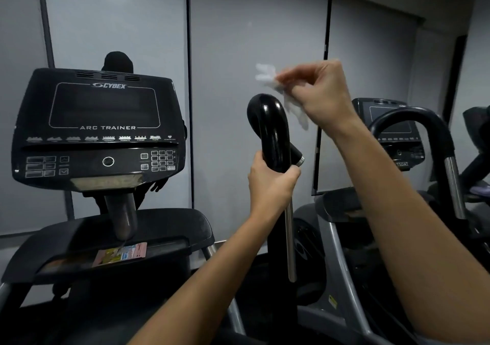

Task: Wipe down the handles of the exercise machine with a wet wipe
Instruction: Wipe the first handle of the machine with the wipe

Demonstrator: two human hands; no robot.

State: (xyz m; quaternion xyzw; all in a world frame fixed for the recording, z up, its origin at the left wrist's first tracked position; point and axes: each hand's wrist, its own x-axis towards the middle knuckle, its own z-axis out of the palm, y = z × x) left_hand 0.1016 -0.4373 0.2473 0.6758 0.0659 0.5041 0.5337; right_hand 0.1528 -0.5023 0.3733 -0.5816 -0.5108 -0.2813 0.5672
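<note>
**Wipe held above handle, left hand steadying it**

Left hand (270, 183) was wrapped round the black handle (273, 130) of the exercise machine (148, 228), gripping it just below the glossy curved top, w/ the chrome tube (289, 238) running down beneath the fist. Right hand (322, 95) was raised above & just right of the handle's bend, fingers curled in, pinching a crumpled white wet wipe (287, 98). Wipe looked blurred; part of it stuck out left of the fingertips, the rest hung down under the hand, close beside the handle's curve. Can't tell whether it touched the handle.

Handle stood about centre, near the camera. To its left was the machine's black console (100, 127), marked CYBEX & ARC TRAINER, screen dark, w/ a keypad at lower right. Below it, on the tray (164, 249), lay a colourful card (119, 256).

On the right stood a second machine (392, 132) w/ its own console & an arched black handle (413, 119), farther off. Grey blinds (252, 26) covered the far wall.
</note>
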